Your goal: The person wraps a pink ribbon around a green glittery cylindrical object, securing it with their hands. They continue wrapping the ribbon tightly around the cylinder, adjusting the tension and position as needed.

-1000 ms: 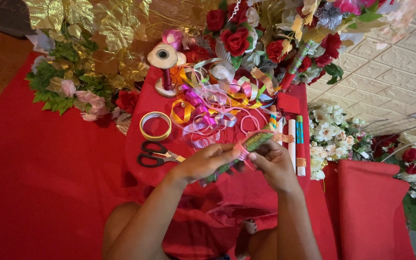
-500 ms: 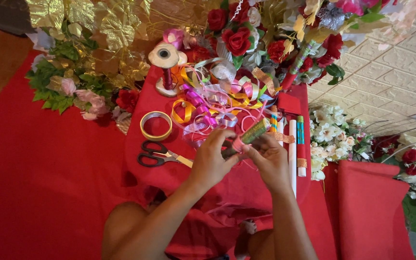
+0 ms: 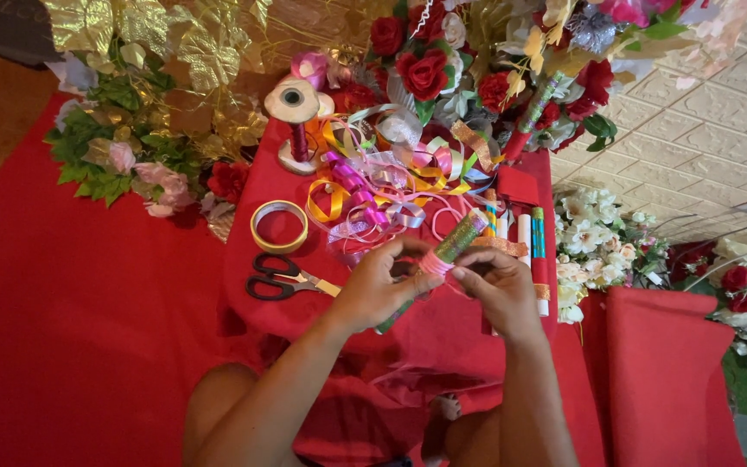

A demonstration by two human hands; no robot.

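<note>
Glitter stick (image 3: 458, 239) pinched between both hands (image 3: 438, 290), scissors (image 3: 280, 277) well left

Hands: left hand (image 3: 382, 290) and right hand (image 3: 499, 285) have risen toward the ribbons (image 3: 391, 190).
Stick: green stick (image 3: 460, 238) now tilted steeper.

**Surrounding Items**

Scissors (image 3: 280, 277), black-handled, lie flat on the red cloth (image 3: 88, 346), blades pointing right. A tape ring (image 3: 279, 226), yellow-rimmed, lies just above the scissors. A spool (image 3: 294, 121) stands upright beyond the ring, wound with dark red ribbon. A ribbon pile (image 3: 391, 186) of curled pink, orange, yellow and silver strips lies right of the spool. Several sticks (image 3: 533, 251), red, white and green, lie side by side at the cloth's right edge. Red roses (image 3: 425, 73) stand behind the pile. Gold leaves (image 3: 175, 43) and green foliage (image 3: 105, 147) occupy the upper left. White flowers (image 3: 590, 233) lie at the right, on the floor (image 3: 719, 121).
</note>
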